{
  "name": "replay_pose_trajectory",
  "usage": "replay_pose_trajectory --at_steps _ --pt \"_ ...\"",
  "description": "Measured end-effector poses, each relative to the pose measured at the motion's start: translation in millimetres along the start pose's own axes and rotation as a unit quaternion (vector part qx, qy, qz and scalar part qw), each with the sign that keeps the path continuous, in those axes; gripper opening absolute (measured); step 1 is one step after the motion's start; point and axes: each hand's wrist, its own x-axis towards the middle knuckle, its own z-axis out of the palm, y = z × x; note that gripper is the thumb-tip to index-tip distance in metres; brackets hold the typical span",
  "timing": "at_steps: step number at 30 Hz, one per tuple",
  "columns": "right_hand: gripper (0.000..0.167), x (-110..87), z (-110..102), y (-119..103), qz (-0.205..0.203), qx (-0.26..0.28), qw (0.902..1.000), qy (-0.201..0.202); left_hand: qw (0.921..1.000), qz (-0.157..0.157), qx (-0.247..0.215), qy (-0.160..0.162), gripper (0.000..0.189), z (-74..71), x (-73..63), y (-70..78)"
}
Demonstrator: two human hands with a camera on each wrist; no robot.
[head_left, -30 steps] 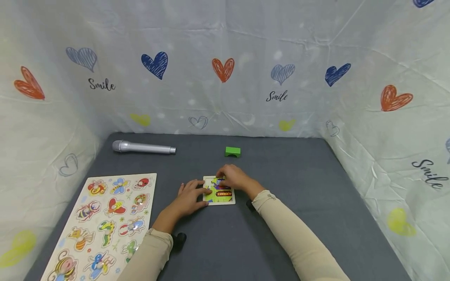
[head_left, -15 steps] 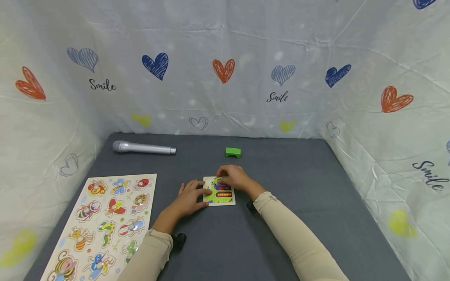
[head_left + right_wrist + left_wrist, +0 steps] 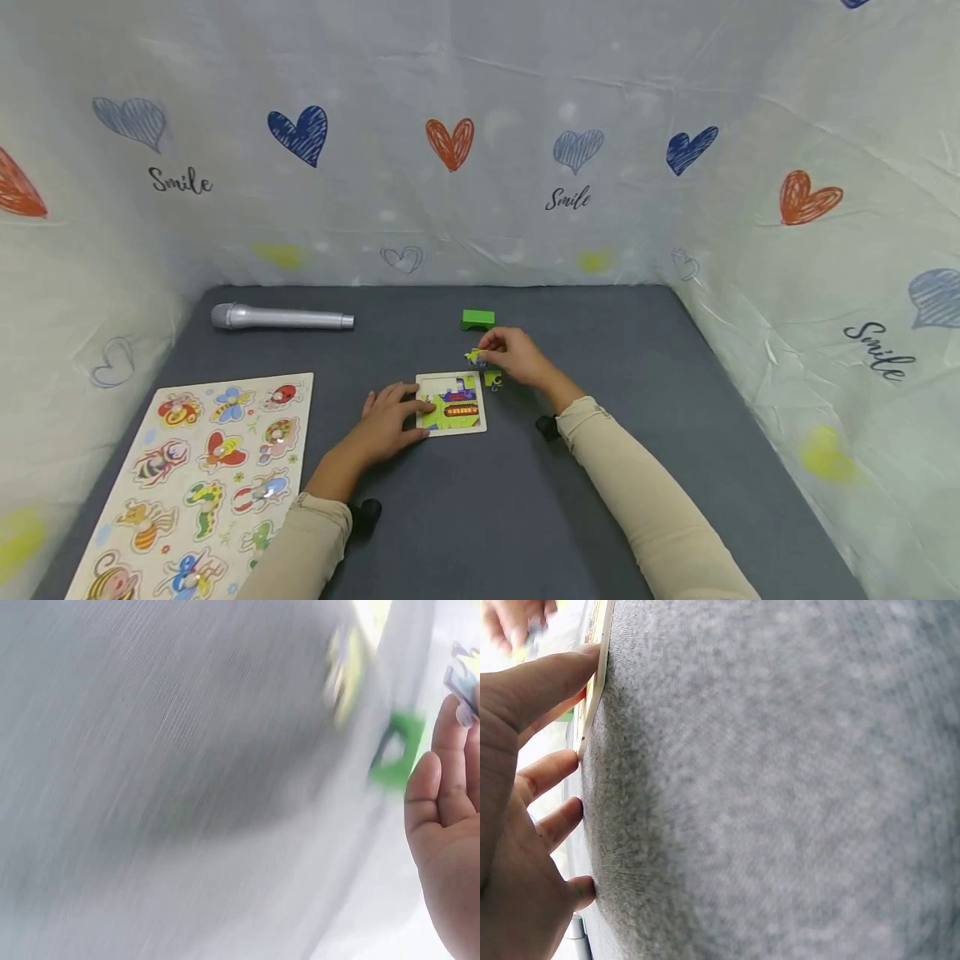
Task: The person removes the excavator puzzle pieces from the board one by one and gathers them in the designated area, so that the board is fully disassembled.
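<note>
A small jigsaw puzzle (image 3: 450,429) in a pale square frame lies on the table, showing a vehicle on yellow-green; its top part shows bare backing. My left hand (image 3: 384,423) steadies it from the left, fingers spread and fairly straight, index finger on the picture. In the left wrist view the thumb (image 3: 562,675) touches the frame's edge. Just beyond the puzzle's upper right corner, my right hand (image 3: 519,358) pinches a yellow and blue puzzle piece (image 3: 474,357) above the table. A second puzzle piece (image 3: 492,380) lies beside the frame's right edge, below that hand.
A green arched block (image 3: 477,319) sits behind the right hand. At the back left lies a silver microphone (image 3: 281,317). A large insect picture board (image 3: 187,492) covers the table's left front, partly under the left sleeve. Heart-printed cloth hangs around the table.
My right hand has lifted a piece out of the puzzle and moved away to the upper right. Another piece now lies beside the frame. The head view has shifted slightly; the left hand stays.
</note>
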Motion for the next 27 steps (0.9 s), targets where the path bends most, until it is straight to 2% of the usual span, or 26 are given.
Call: replay_pose_trajectory --at_steps 3,7,12,21,27 --pt "0.011 -7.2 -21 13 0.032 -0.013 0.9992 0.019 0.9999 0.008 0.002 0.012 0.040 -2.9 -1.1 -3.2" --pt "0.011 -19.5 -36 32 0.052 -0.032 0.9981 0.002 0.9997 0.016 0.007 0.016 0.041 -2.8 0.3 -6.8" --pt "0.011 -31.2 -35 50 0.053 -0.041 0.9977 -0.003 0.9995 0.027 0.015 0.013 0.040 4.9 2.3 -5.6" --pt "0.012 -26.8 -26 54 0.059 -0.001 0.9982 0.009 0.9996 0.026 0.010 0.005 0.040 5.9 -0.9 -6.6" --pt "0.010 -24.8 -24 55 0.044 -0.044 0.9980 0.007 0.9998 0.018 0.005 0.003 0.040 3.3 0.3 -5.3"
